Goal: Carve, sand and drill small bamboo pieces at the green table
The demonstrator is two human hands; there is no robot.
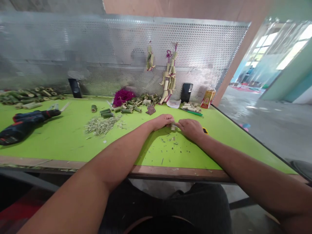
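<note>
At the middle of the green tabletop, my left hand [163, 122] is closed, its fingertips pinching a short, pale bamboo piece [173, 127]. My right hand [191, 128] is curled closed just to the right, its thumb and forefinger close against the same piece. Whatever lies inside the right fist is hidden. A yellow-and-black object [205, 131] shows beside the right wrist; I cannot tell whether the hand holds it. Small dark scrapings [173, 139] are scattered on the table below both hands.
A power drill [31, 122] lies left, near thin bamboo slivers [101, 125]. Cut bamboo tubes [131, 105], purple cord [123, 97], a green pen [195, 113], a phone [186, 92] and a drink carton [208, 98] stand behind. Bamboo strings [168, 76] hang on perforated metal.
</note>
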